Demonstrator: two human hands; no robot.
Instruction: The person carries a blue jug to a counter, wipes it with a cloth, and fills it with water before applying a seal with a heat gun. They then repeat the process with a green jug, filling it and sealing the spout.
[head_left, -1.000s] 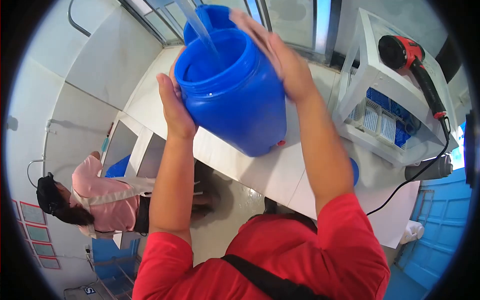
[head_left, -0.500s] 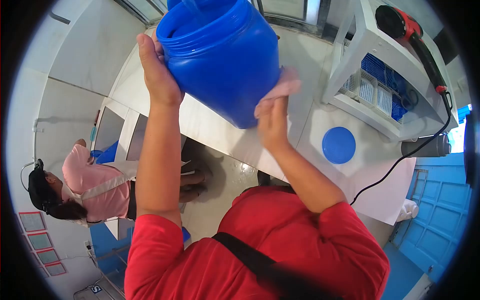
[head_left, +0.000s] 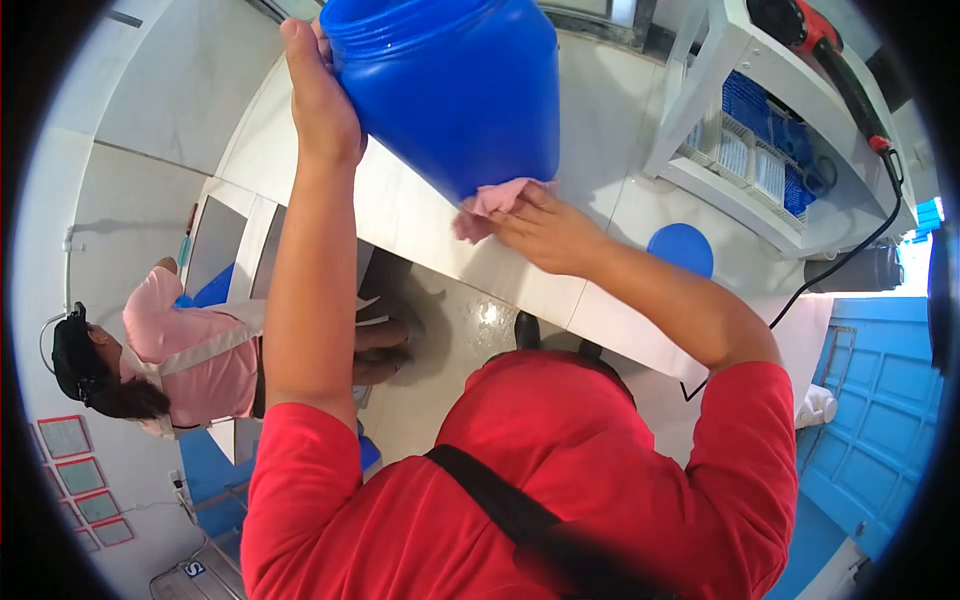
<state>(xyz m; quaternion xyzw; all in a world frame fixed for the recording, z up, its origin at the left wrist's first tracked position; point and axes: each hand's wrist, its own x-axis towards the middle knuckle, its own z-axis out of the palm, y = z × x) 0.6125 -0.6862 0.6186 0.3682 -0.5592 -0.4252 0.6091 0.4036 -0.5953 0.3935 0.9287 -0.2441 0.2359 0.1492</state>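
A large blue plastic container (head_left: 460, 100) with a threaded, open neck is tilted above the pale counter, its mouth partly cut off by the top of the view. My left hand (head_left: 325, 105) grips it near the neck on the left side, thumb up and the other fingers mostly hidden behind it. With my right hand (head_left: 550, 232) I press a crumpled pink cloth (head_left: 497, 203) against the container's lower end. Right of that hand, a round blue lid (head_left: 681, 249) lies flat on the counter, partly covered by my forearm.
A white shelf unit (head_left: 740, 205) with baskets and scissors stands at the right, a red and black corded tool (head_left: 835, 75) on top. Its black cable hangs over the counter (head_left: 610, 285). A person in pink (head_left: 195, 350) is at the left. A blue door (head_left: 875, 400) is at the right.
My right hand and the cloth have moved left from the container's right side to its lower end. The container has shifted slightly upward in view.
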